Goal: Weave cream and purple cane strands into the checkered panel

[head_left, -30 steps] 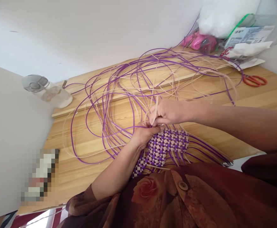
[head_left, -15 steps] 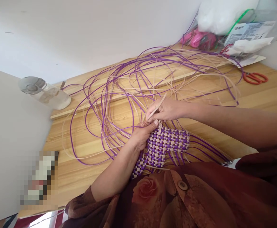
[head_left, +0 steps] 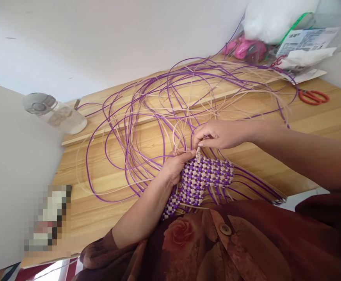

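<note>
A purple and beige woven piece lies near my body, with long loose strands spread over the wooden table beyond it. My left hand grips the upper left edge of the weave between thumb and fingers. Just above the weave's top edge, my right hand pinches a beige strip that rises from the weave near my left thumb. Purple strands run out from the weave's right side toward the lower right.
On the left stands a clear bottle with a grey lid. Red-handled scissors lie at the right. Plastic bags with pink material sit at the back right. A blurred item is at the lower left.
My right hand has moved right, away from my left fingertips, and the beige strip's free end no longer sticks up over it. My left hand has stayed on the weave.
</note>
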Demonstrator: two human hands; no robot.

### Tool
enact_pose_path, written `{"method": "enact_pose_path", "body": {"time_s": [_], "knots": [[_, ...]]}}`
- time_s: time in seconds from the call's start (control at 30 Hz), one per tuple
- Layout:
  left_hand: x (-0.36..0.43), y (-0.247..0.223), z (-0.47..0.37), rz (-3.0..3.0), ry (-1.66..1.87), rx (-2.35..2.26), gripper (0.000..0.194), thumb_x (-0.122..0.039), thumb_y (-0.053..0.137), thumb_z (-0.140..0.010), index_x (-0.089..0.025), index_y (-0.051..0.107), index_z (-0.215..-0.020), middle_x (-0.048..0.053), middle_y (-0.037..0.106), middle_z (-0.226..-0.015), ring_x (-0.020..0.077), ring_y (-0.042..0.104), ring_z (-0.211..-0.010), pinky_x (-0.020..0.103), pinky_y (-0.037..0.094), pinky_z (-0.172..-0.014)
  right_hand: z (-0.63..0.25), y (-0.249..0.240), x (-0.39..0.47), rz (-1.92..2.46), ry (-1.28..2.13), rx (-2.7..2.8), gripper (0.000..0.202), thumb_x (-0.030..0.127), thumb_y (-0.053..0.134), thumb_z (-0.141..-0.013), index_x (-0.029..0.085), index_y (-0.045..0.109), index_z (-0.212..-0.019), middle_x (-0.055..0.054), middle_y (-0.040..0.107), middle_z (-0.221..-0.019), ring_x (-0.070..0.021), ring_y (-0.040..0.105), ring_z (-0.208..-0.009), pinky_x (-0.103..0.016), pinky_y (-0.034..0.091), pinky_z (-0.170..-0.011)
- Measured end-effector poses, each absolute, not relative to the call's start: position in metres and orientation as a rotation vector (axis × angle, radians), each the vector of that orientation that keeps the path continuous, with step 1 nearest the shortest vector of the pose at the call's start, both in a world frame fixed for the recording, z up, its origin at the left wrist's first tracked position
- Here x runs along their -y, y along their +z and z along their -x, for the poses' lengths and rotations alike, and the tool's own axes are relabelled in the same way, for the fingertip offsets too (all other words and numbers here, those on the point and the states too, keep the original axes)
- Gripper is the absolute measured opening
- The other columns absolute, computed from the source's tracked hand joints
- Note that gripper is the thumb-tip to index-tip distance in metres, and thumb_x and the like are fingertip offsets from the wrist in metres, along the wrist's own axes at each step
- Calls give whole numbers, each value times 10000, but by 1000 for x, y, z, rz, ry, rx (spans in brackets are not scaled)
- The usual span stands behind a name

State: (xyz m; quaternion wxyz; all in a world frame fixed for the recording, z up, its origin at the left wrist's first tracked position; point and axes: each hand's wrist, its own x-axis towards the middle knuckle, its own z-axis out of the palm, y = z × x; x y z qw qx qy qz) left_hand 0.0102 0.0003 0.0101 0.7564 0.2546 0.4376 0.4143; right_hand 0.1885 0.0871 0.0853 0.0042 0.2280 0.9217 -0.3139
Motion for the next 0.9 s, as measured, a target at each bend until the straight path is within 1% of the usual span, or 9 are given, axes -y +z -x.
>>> {"method": "enact_pose_path", "body": {"time_s": [0.07, 0.2, 0.33, 0.43, 0.5, 0.6, 0.67, 0.8, 0.9], "knots": [[1, 11, -11, -563, 905, -949, 292, -324, 886, -544, -124, 730, -689, 29, 698, -642, 118, 607, -595, 254, 457, -663, -191, 84, -88, -603, -925, -2937, 268, 228, 503, -877, 152, 733, -993, -77, 725, -1012, -180, 621, -914, -306, 425, -825], [2, 14, -12, -614, 915, -964, 305, -348, 885, -549, -134, 729, -701, 36, 712, -676, 132, 615, -610, 272, 462, -675, -190, 89, -85, -584, -763, -3000, 195, 258, 578, -844, 165, 740, -900, -72, 724, -969, -202, 617, -933, -343, 415, -878], [2, 14, -12, -681, 929, -958, 286, -361, 857, -597, -132, 726, -704, 36, 707, -667, 132, 601, -584, 277, 450, -651, -183, 98, -77, -649, -640, -3034, 145, 183, 590, -799, 181, 734, -814, -45, 721, -872, -195, 612, -881, -328, 417, -832], [2, 13, -12, -675, 959, -973, 269, -343, 850, -602, -137, 720, -714, 25, 695, -649, 130, 593, -572, 279, 444, -649, -178, 102, -71, -783, -511, -3007, 160, 107, 582, -732, 173, 724, -763, -40, 711, -814, -175, 594, -768, -299, 402, -722], [1, 13, -12, -661, 965, -997, 267, -334, 851, -590, -136, 708, -697, 21, 681, -631, 128, 582, -558, 280, 435, -640, -177, 102, -68, -895, -589, -2945, 149, 110, 581, -723, 169, 713, -757, -32, 697, -760, -148, 568, -672, -278, 378, -643], [1, 12, -12, -654, 978, -1012, 261, -320, 850, -577, -137, 693, -675, 14, 662, -611, 122, 567, -546, 279, 430, -639, -178, 99, -67, -1052, -946, -2769, 129, 180, 585, -768, 166, 705, -814, -6, 664, -675, -116, 542, -584, -249, 351, -562], [1, 11, -12, -656, 979, -1006, 256, -318, 845, -579, -141, 698, -691, 9, 662, -617, 122, 568, -556, 278, 434, -648, -179, 95, -67, -1134, -1100, -2690, 133, 221, 592, -782, 163, 699, -835, 9, 642, -642, -103, 522, -552, -238, 336, -531], [0, 10, -12, -719, 995, -1035, 247, -334, 830, -600, -152, 698, -702, 6, 671, -645, 127, 572, -587, 264, 422, -634, -178, 89, -65, -1221, -1020, -2707, 115, 207, 601, -763, 171, 701, -806, 30, 609, -601, -86, 469, -509, -236, 308, -513], [1, 10, -12, -709, 991, -1112, 246, -331, 835, -596, -156, 680, -670, -7, 647, -615, 122, 555, -579, 253, 401, -609, -179, 89, -64, -1230, -889, -2755, 117, 194, 602, -760, 172, 714, -790, 18, 637, -628, -96, 500, -542, -241, 321, -542]]}}
